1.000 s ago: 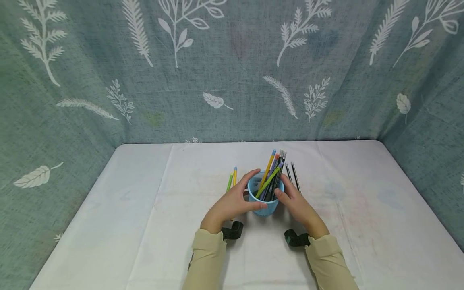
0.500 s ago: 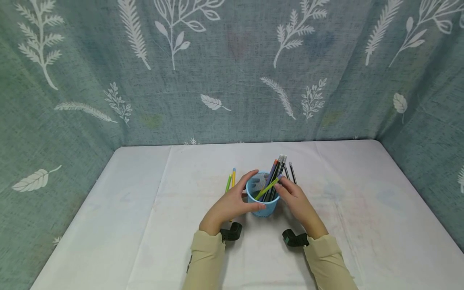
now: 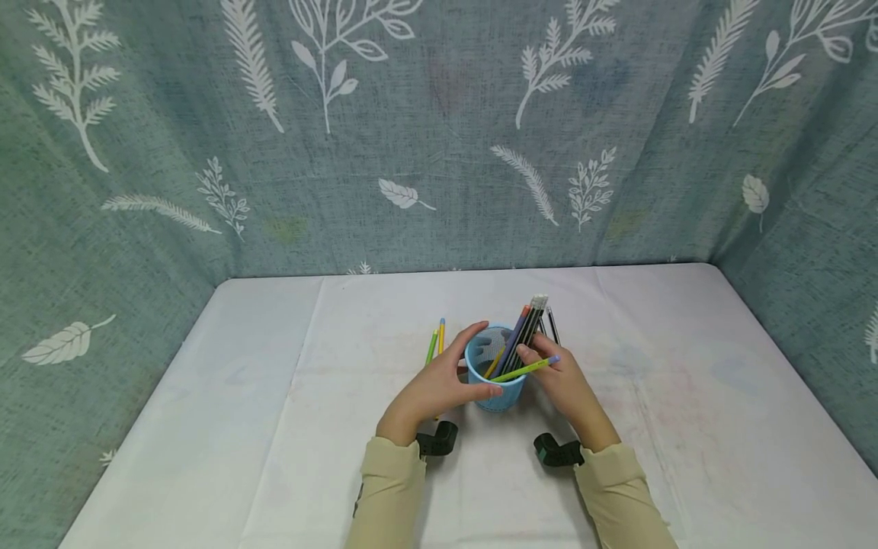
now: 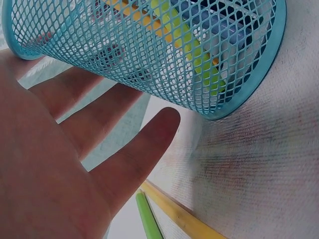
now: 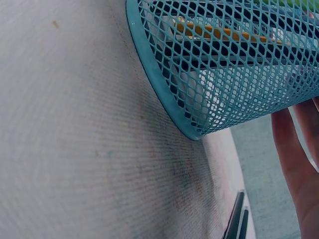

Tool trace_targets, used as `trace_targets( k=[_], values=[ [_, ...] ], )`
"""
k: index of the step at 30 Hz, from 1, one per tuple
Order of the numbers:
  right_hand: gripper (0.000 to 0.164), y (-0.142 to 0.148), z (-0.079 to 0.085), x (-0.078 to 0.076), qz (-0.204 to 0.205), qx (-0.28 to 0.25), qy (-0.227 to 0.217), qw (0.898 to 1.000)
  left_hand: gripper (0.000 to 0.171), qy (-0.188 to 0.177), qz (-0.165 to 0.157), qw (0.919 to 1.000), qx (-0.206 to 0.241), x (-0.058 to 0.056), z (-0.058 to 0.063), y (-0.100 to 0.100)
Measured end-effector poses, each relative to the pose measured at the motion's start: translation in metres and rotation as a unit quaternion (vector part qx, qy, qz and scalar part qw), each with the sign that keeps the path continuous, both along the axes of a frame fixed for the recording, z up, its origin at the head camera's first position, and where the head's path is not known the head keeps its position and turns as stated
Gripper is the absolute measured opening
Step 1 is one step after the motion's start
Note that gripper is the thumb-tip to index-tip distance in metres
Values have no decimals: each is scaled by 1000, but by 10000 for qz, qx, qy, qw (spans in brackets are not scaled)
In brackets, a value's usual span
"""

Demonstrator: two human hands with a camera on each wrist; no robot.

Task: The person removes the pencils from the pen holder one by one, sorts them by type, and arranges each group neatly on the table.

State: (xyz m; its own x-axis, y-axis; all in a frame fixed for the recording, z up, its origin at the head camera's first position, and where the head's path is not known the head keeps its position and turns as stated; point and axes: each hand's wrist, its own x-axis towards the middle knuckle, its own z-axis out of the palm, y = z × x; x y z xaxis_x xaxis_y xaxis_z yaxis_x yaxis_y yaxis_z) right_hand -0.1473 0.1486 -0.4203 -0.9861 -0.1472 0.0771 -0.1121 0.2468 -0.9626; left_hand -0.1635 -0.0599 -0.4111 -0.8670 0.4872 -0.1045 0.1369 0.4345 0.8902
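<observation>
A light blue mesh pencil cup (image 3: 498, 398) stands on the white table. My left hand (image 3: 439, 383) grips its left side, thumb across the front and fingers behind. On the right, my right hand (image 3: 568, 387) holds the cup near the rim, its thumb over the pencils and fingers along the outside mesh (image 5: 239, 99). Several black pencils (image 3: 533, 324) with white ends lean right in the cup, beside a purple pencil (image 3: 516, 329). A yellow pencil (image 3: 494, 361) sits low inside. One green pencil (image 3: 523, 371) slants out over the front rim, its purple end overlapping my right hand.
Left of the cup, a green pencil (image 3: 431, 347) and a yellow pencil (image 3: 442, 334) lie on the table. Black pencils (image 3: 552, 326) lie behind my right hand. A grey-green leaf-print curtain (image 3: 453, 152) hangs at the back and sides.
The green pencil has swung down to the right over my right hand. The upright yellow pencil has dropped lower, and the black pencils are bunched closer. My right thumb has shifted slightly; my left hand stays.
</observation>
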Motion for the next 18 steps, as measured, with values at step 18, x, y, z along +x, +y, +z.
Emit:
trace_targets(
  k=[18],
  values=[
    [33,-3,3,0,-611,582,263,9961,89,12,-54,10000,37,-1,-1,0]
  ],
)
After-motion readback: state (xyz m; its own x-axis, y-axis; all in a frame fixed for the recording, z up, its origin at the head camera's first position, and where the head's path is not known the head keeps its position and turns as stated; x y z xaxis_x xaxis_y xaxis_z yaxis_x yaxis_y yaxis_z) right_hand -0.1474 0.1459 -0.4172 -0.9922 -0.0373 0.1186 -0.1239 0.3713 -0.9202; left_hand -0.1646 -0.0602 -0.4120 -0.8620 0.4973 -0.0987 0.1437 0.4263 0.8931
